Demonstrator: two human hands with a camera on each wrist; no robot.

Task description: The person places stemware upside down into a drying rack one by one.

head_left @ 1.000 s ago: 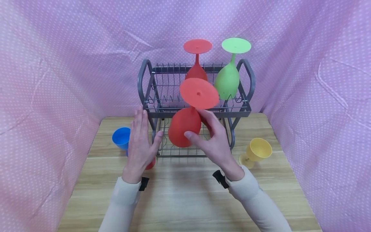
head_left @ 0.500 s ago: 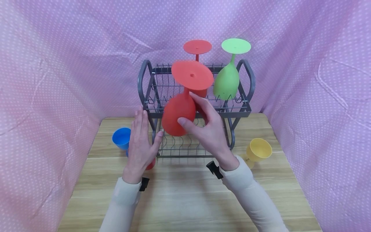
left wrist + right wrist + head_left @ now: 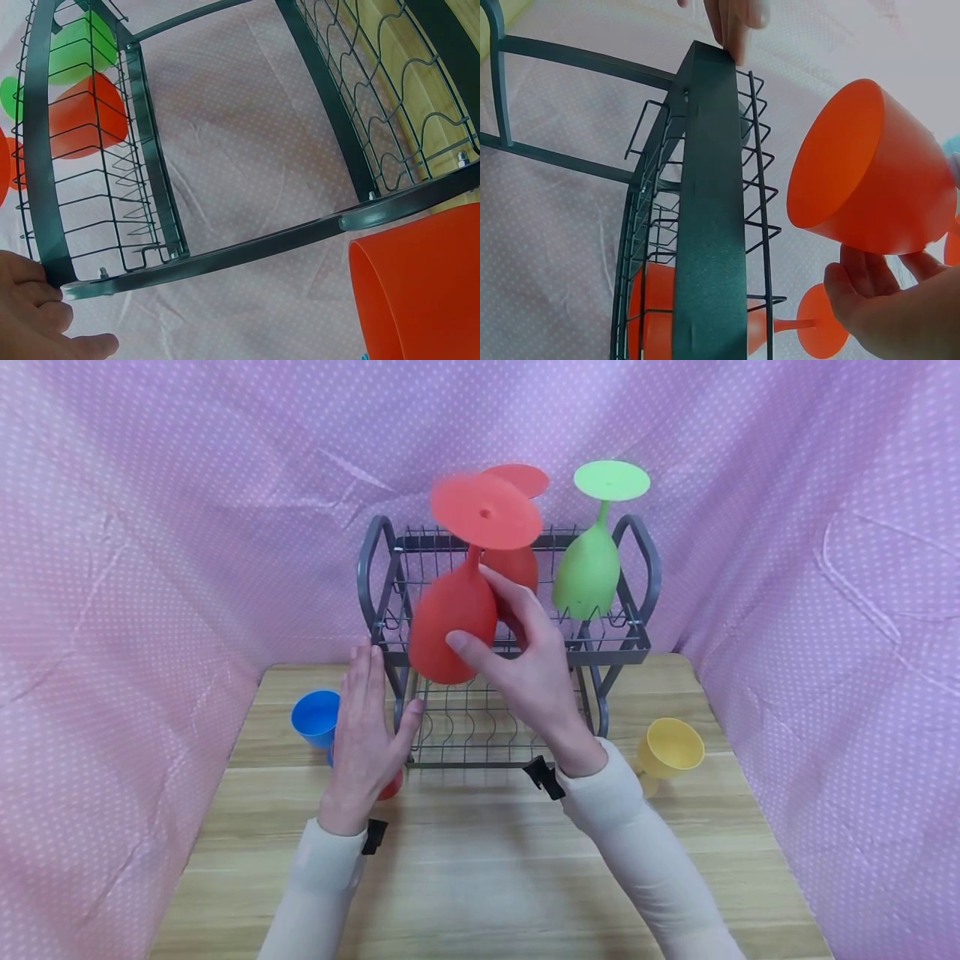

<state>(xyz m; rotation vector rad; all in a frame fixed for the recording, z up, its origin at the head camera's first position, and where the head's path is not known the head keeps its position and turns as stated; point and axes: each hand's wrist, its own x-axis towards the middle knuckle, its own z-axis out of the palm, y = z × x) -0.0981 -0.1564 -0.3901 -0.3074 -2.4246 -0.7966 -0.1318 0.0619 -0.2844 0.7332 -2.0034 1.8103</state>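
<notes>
My right hand (image 3: pixel 536 668) pinches a red plastic goblet (image 3: pixel 450 627) by its bowl, thumb in front and fingers behind. Held upside down and slightly tilted, the goblet hangs above the front of the upper tier of a dark two-tier dish rack (image 3: pixel 611 657). In the right wrist view the goblet's open mouth (image 3: pixel 832 165) appears apart from the rack. My left hand (image 3: pixel 363 743) has its fingers straight against the rack's front left corner. On the upper tier a second red goblet (image 3: pixel 519 568) and a green goblet (image 3: pixel 587 572) stand upside down.
A blue goblet (image 3: pixel 315 718) stands upright on the wooden table (image 3: pixel 480 877), left of the rack. Another red cup (image 3: pixel 390 787) is mostly hidden under my left hand. To the right stands a yellow goblet (image 3: pixel 671 747). Pink dotted cloth (image 3: pixel 187 527) surrounds the table.
My right hand has raised the red goblet and shifted it left, from before the lower tier to above the upper tier's front. My left hand has stayed in place.
</notes>
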